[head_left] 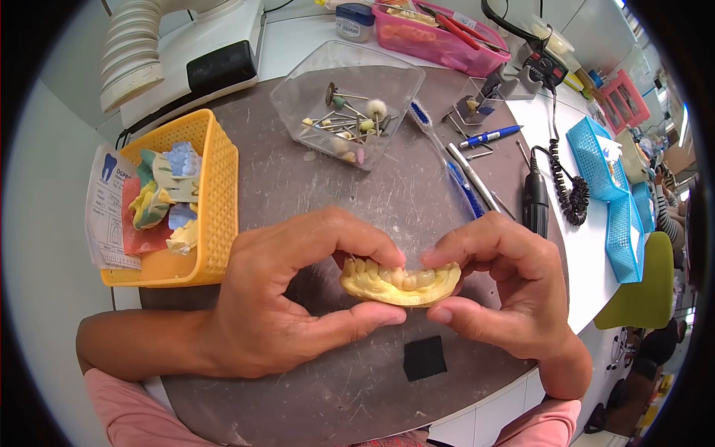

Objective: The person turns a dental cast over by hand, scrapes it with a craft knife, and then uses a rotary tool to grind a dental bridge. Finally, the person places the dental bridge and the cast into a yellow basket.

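Both my hands hold a yellow plaster dental cast (398,285) just above a round grey work mat (320,186). My left hand (298,298) pinches its left end, thumb beneath and fingertips on the teeth. My right hand (506,283) grips the right end the same way, forefinger pressing on the tooth row near the middle. The cast's teeth face up and towards me.
A yellow basket (216,208) of coloured casts and a paper slip stands at the left. A clear tray (346,104) of burs, a blue toothbrush (447,156), a pen (488,136), a black handpiece (535,197), blue baskets (603,164) and a pink tray (439,37) lie beyond. A black square (424,357) lies near me.
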